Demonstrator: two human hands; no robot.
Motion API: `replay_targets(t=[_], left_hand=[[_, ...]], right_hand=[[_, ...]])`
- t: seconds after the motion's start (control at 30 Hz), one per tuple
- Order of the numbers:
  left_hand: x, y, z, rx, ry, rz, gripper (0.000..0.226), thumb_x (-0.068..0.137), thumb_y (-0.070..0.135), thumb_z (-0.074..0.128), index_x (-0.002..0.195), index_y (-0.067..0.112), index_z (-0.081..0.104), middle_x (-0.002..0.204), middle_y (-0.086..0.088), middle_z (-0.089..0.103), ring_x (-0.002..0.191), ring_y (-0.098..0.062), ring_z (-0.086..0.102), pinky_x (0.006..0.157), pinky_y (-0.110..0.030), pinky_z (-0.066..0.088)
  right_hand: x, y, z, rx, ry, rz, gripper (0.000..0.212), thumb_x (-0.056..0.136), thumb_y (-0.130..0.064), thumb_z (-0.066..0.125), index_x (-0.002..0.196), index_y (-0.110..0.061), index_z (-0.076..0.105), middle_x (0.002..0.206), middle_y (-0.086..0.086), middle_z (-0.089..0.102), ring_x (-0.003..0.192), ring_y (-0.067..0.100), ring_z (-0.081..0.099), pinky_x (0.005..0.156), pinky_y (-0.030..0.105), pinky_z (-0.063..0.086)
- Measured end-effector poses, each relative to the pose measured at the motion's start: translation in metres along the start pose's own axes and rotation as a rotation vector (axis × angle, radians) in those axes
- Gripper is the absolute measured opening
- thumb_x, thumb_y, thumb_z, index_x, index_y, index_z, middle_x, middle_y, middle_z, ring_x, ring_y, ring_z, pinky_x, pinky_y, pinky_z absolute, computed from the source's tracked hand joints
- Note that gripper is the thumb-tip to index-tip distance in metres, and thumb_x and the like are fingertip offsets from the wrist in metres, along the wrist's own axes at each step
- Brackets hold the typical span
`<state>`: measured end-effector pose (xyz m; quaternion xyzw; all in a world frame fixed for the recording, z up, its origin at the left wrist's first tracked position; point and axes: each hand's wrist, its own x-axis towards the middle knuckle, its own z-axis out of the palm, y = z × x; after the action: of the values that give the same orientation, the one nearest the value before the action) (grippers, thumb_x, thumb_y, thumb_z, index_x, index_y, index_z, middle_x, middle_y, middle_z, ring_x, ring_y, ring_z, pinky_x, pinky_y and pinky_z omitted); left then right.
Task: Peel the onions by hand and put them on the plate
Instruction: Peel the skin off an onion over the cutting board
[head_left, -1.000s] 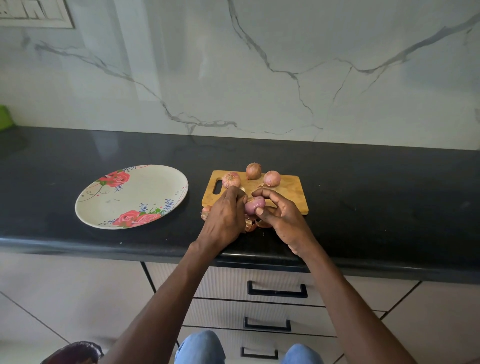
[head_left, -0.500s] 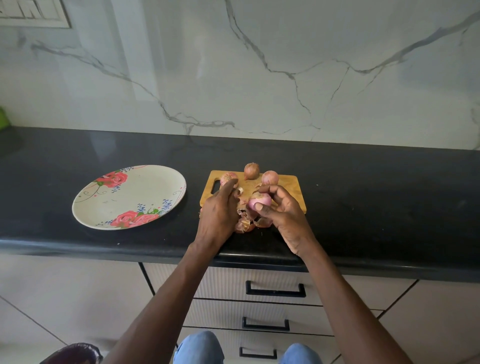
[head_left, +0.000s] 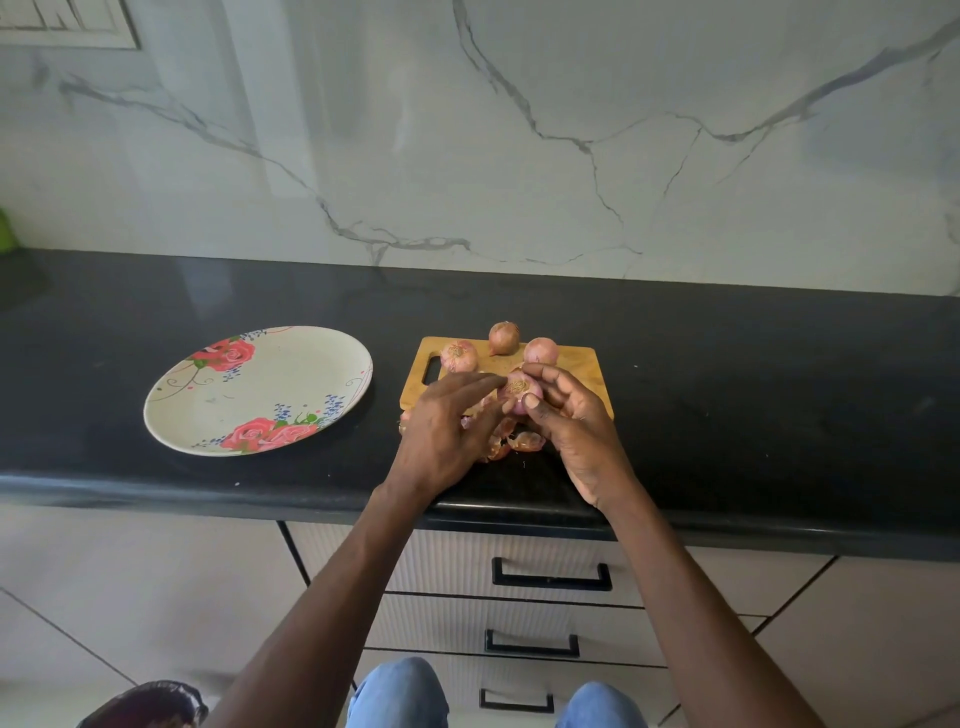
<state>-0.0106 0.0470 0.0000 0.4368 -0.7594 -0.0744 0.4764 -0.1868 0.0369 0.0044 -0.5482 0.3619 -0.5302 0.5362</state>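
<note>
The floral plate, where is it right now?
In the head view the floral plate sits on the black counter, left of the wooden cutting board and beyond the left hand.

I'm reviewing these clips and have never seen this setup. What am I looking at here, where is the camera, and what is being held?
No machine here: a person wears one wide-angle camera on the head, looking down at their own bare hands. On the black counter lie a flowered plate with nothing on it and a wooden cutting board with three unpeeled onions at its far edge. The right hand grips a partly peeled onion; the left hand reaches its fingers to it. Loose skins lie below.
</note>
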Motion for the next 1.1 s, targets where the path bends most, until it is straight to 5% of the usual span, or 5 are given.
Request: replay_targets(t=[0.3,0.57,0.7,0.9,1.1], left_hand=[[0.0,-0.0038,0.0009,0.003,0.045,0.034,0.023,0.097,0.017,0.063,0.114,0.005,0.074,0.113,-0.007,0.073,0.106,-0.015,0.066,0.09,-0.03,0.055],[-0.0032,-0.0045,0.0025,0.002,0.029,-0.021,0.027,0.098,0.017,0.06,0.12,0.007,0.072,0.119,-0.007,0.071,0.112,-0.019,0.064,0.091,-0.041,0.056],[-0.0036,-0.0032,0.0007,-0.003,0.003,-0.022,0.033,0.097,0.026,0.06,0.122,0.009,0.072,0.122,-0.006,0.07,0.114,-0.016,0.063,0.091,-0.038,0.056],[-0.001,-0.0059,0.0013,-0.019,0.035,0.007,0.021,0.095,0.011,0.065,0.113,0.004,0.075,0.113,-0.007,0.073,0.108,-0.015,0.066,0.091,-0.033,0.055],[-0.0013,-0.005,0.0005,-0.057,0.026,0.001,0.025,0.097,0.017,0.065,0.118,0.007,0.073,0.119,-0.005,0.071,0.11,-0.007,0.062,0.09,-0.019,0.052]], right_hand=[[-0.0005,0.0021,-0.0004,-0.086,0.01,-0.01,0.034,0.097,-0.009,0.065,0.128,-0.021,0.063,0.127,-0.002,0.07,0.119,0.011,0.065,0.101,0.031,0.053],[0.0009,0.0047,-0.0031,-0.098,0.026,-0.003,0.037,0.097,-0.011,0.065,0.133,-0.015,0.062,0.129,-0.002,0.069,0.122,0.01,0.064,0.104,0.034,0.051],[0.0018,0.0057,-0.0033,-0.092,0.032,0.006,0.034,0.097,-0.009,0.064,0.13,-0.02,0.062,0.127,0.001,0.07,0.12,0.014,0.065,0.101,0.033,0.053],[0.0036,0.0081,-0.0044,-0.118,0.025,0.014,0.036,0.097,-0.01,0.065,0.132,-0.017,0.062,0.129,-0.001,0.069,0.123,0.011,0.063,0.103,0.034,0.052],[0.0047,0.0099,-0.0046,-0.109,0.051,0.032,0.034,0.097,-0.022,0.067,0.131,-0.019,0.065,0.13,-0.001,0.069,0.124,0.017,0.063,0.109,0.048,0.048]])
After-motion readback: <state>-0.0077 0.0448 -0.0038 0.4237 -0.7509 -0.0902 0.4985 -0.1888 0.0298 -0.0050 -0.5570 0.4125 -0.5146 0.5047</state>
